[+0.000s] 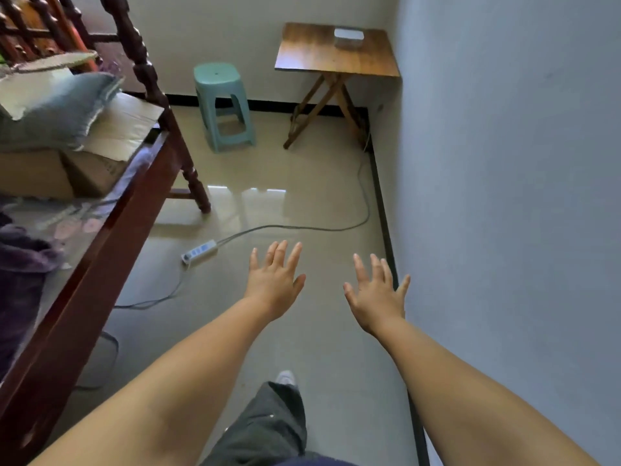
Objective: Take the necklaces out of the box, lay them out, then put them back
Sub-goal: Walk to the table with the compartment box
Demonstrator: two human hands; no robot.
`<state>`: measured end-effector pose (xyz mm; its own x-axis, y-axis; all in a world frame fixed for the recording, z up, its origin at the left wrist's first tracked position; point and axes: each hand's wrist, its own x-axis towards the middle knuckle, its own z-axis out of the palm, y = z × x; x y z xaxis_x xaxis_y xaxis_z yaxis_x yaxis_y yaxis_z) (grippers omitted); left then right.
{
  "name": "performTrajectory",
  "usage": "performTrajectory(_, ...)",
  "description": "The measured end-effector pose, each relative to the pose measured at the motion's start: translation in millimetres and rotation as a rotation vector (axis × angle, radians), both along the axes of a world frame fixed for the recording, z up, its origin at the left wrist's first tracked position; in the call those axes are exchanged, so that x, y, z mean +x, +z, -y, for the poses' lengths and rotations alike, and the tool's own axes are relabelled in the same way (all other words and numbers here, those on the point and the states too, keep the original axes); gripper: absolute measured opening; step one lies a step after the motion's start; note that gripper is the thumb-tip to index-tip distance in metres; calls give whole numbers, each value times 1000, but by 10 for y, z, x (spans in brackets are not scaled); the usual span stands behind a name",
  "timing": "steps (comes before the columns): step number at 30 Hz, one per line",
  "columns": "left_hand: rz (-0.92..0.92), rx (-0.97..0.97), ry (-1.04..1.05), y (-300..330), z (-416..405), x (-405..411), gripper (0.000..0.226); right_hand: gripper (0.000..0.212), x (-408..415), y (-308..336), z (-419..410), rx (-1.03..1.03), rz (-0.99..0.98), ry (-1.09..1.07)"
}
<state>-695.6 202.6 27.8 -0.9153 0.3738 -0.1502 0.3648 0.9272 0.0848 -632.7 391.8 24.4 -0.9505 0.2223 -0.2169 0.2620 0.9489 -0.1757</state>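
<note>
A small pale box [348,36] with a lid sits on the far right part of a wooden folding table [316,55] in the room's corner. No necklaces are visible. My left hand [274,280] and my right hand [378,294] are stretched out in front of me over the floor, palms down, fingers spread, holding nothing. Both hands are far short of the table and the box.
A green plastic stool [223,104] stands left of the table. A dark wooden bed frame [111,230] with cardboard boxes and a pillow fills the left side. A power strip [199,252] and its cable lie on the tiled floor. The wall is close on my right.
</note>
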Motion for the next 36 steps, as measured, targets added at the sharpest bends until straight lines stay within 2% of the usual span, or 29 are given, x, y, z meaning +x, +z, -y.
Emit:
performTrajectory(5,9,-3,11,160,-316,-1478,61,59,-1373,246,-258,-25,-45,-48)
performTrajectory(11,1,-10,-108,16,-1011,-2851,62,60,-2781,73,-843,-23,-15,-93)
performTrajectory(18,-3,13,-7,25,-1738,-4605,61,60,-4566,64,-1748,8,16,-5)
performTrajectory(20,19,75,47,87,-1910,-5078,61,59,-5076,113,-1991,9,37,2)
performTrajectory(27,12,102,122,-9,-2334,-6585,60,58,-6809,27,-2339,-6,25,53)
performTrajectory(36,48,111,72,-30,-2780,-8735,61,59,-8701,42,-2771,-46,12,-74)
